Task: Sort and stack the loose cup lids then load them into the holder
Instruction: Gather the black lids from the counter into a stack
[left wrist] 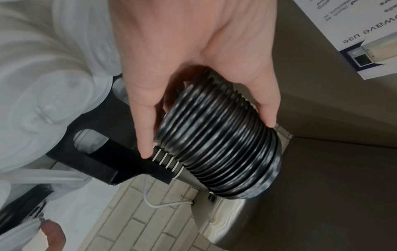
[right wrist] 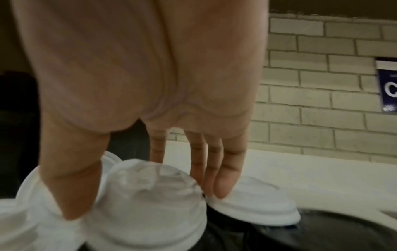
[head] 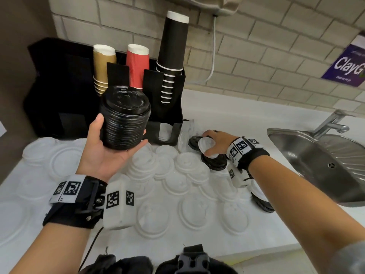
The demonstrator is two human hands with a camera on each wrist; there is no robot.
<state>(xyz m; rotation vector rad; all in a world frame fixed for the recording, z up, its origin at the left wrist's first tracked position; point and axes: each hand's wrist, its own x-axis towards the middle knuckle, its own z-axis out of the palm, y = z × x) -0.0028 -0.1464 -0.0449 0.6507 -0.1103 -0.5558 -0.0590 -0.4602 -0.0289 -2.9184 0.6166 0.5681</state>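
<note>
Stack of black lids (head: 125,117) gripped in left hand (head: 110,149), kept together for loading; right hand (head: 216,142) pinches white lid (head: 207,148) off black lids on table (head: 256,119), prob. to uncover them.

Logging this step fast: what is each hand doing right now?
Left hand: holds the tall stack of black plastic lids.
Right hand: pinches a white plastic lid lying over loose black lids.

Left hand (left wrist: 193,56) grips black lid stack (left wrist: 219,141) — white lids (left wrist: 43,95) blurred, apparently loose.
</note>
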